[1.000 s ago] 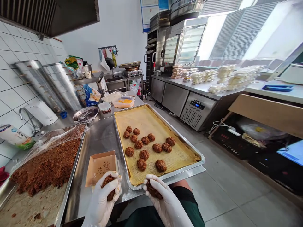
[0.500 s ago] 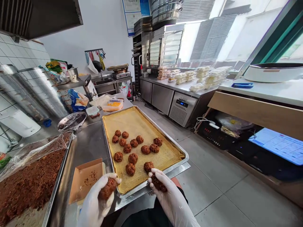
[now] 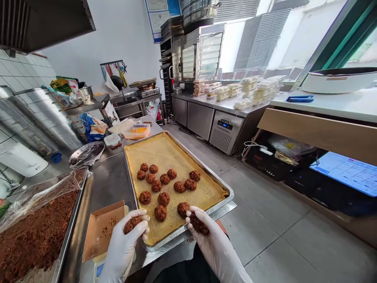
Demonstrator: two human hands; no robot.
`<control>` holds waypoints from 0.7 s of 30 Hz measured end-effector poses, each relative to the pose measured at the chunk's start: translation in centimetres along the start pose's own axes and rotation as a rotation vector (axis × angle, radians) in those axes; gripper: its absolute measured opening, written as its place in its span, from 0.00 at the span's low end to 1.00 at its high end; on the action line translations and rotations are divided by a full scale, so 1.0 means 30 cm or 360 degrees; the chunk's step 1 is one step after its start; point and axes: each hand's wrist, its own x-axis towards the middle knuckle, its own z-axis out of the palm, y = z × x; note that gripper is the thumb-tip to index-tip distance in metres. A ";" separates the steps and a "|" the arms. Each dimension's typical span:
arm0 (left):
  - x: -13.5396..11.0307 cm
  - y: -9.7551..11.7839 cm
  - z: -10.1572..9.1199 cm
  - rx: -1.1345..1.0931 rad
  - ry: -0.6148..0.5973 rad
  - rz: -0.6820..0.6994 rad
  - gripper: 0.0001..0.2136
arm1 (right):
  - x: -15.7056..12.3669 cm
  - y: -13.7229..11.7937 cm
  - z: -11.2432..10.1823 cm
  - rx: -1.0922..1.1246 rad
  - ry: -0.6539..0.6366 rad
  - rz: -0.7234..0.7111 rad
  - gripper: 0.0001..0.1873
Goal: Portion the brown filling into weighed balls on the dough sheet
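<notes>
White gloves cover both hands. My left hand [image 3: 125, 243] is closed round a brown, crumbly ball [image 3: 132, 225] at the near left corner of the baking tray [image 3: 231, 195]. A second crumbly ball [image 3: 199, 226] sits in the curled fingers of my right hand [image 3: 213, 239], over the tray's near edge. Several more such balls lie in loose groups on the tray's yellow mesh liner [image 3: 165, 151]. The nearest one [image 3: 183, 209] is right beside my right fingertips. Left of the tray stands a cardboard box [image 3: 98, 230] with crumbs in it, apparently on a small scale [image 3: 99, 271].
A large tray of loose brown crumbly mix [image 3: 38, 232], partly under plastic film, lies on the left. Behind it are a film-covered bowl [image 3: 86, 153] and a plastic tub with orange food [image 3: 137, 133]. Stacked clear packs [image 3: 250, 92] stand on the far counter.
My left hand has turned, and its thumb and fingers now close over the ball. The right hand stays almost in place with its ball. The view has shifted slightly.
</notes>
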 end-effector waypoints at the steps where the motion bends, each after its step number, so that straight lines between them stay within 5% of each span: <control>1: 0.016 0.006 0.000 0.0119 -0.0026 0.0049 0.16 | 0.006 -0.006 -0.005 0.0009 0.0008 -0.0012 0.14; 7: 0.083 -0.002 0.054 0.1232 0.0105 0.0496 0.12 | 0.056 -0.042 -0.022 0.0088 0.0020 -0.0076 0.14; 11: 0.071 -0.053 0.094 0.1896 -0.0243 0.0633 0.12 | 0.089 -0.072 -0.023 0.0159 0.0021 -0.0145 0.13; 17: 0.077 -0.029 0.072 0.2387 -0.0621 0.0534 0.11 | 0.148 -0.132 -0.042 0.0233 -0.0016 -0.0291 0.12; 21: 0.175 0.029 0.117 0.2356 -0.0515 0.0676 0.17 | 0.193 -0.165 -0.045 0.0202 -0.0086 -0.0399 0.13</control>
